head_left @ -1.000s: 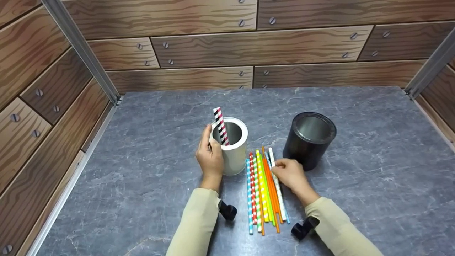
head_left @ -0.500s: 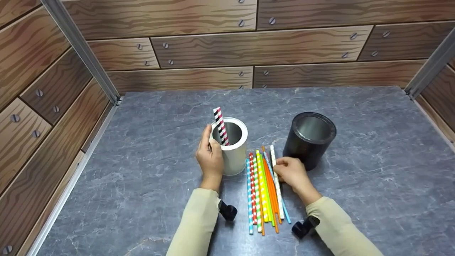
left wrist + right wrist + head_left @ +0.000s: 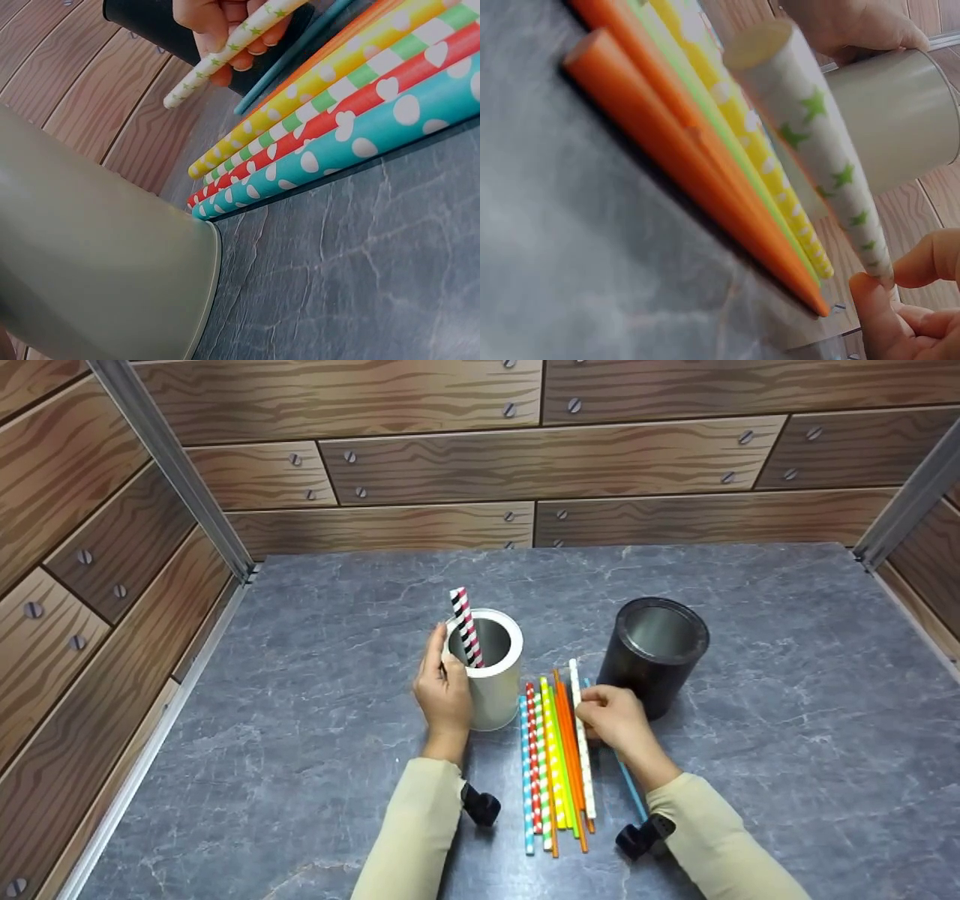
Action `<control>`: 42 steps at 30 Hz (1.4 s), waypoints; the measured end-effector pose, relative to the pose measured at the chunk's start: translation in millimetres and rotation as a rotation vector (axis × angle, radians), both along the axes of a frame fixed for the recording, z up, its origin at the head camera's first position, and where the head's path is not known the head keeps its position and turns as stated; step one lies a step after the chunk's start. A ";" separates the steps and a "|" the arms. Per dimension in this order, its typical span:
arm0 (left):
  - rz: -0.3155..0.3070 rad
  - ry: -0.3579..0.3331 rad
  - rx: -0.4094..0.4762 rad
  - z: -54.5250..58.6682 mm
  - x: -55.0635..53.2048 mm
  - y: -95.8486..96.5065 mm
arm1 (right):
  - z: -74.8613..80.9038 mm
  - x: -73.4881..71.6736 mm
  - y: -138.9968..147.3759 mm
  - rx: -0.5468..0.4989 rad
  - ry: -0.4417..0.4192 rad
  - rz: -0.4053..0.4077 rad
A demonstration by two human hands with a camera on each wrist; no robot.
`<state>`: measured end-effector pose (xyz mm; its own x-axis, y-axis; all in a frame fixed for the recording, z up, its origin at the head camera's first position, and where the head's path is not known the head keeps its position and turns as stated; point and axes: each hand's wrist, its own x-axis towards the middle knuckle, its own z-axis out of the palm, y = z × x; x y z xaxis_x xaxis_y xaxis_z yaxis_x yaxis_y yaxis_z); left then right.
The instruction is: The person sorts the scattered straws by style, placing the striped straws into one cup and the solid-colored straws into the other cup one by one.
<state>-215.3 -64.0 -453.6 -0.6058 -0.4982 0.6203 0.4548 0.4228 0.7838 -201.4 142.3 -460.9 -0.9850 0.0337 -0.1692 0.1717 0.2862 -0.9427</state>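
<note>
Straw [image 3: 584, 757], white with green stars, pinched between thumb and fingers of the right hand [image 3: 615, 720], alongside plain orange straws [image 3: 675, 150]; clearance above the tabletop [image 3: 337, 682] hard to judge. Already standing inside the white can [image 3: 496, 697]: black-and-white striped straw [image 3: 461, 626] and pink-and-white striped straw [image 3: 471, 628], side by side, leaning toward the far left of the rim. Against that can's wall, left hand [image 3: 444, 690], fingers fairly straight where visible, not wrapped round.

Early stage, judging by two straws standing and most lying out. Seemingly left over, roughly parallel on the tabletop: blue polka-dot straw [image 3: 330, 157], red straw with white hearts [image 3: 322, 131], green-and-white striped straw [image 3: 341, 95], yellow dotted straw [image 3: 330, 76], lime-green straw [image 3: 705, 109] and the orange ones. Apart from these, thin blue straw [image 3: 631, 789], slanting beneath or beside the right wrist; contact with fingers impossible to tell.

Patterned straws smooth, matt, paper-like; starred one a hollow round tube. White can a straight-sided cylinder, softly matt, thick-rimmed. Black can [image 3: 645, 682], similar in form, darker sheen, upright just beyond the right hand. Tabletop dark grey with pale marble veining. Farther out, beige sleeves [image 3: 416, 817], black wrist cameras [image 3: 484, 808] and wood-grain printed panels [image 3: 435, 469].
</note>
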 end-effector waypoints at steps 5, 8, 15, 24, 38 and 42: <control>-0.002 -0.002 0.007 -1.2 -0.5 -0.2 | 7.9 1.4 -1.3 -0.006 0.020 0.001; -0.008 -0.006 0.012 -1.5 -0.6 -0.1 | 13.0 1.8 -2.3 0.003 0.036 -0.001; -0.006 -0.013 0.009 -0.5 0.3 -0.5 | 24.0 0.6 -5.3 0.008 0.065 0.004; -0.006 0.004 0.009 -1.2 -0.7 -0.3 | 41.4 1.4 -6.5 -0.064 0.100 0.011; -0.019 -0.007 0.005 -2.4 0.2 0.4 | 71.1 2.5 -6.6 -0.277 0.271 -0.105; -0.024 -0.026 0.009 -1.9 0.4 -0.2 | 80.9 0.1 -7.9 -0.302 0.338 -0.124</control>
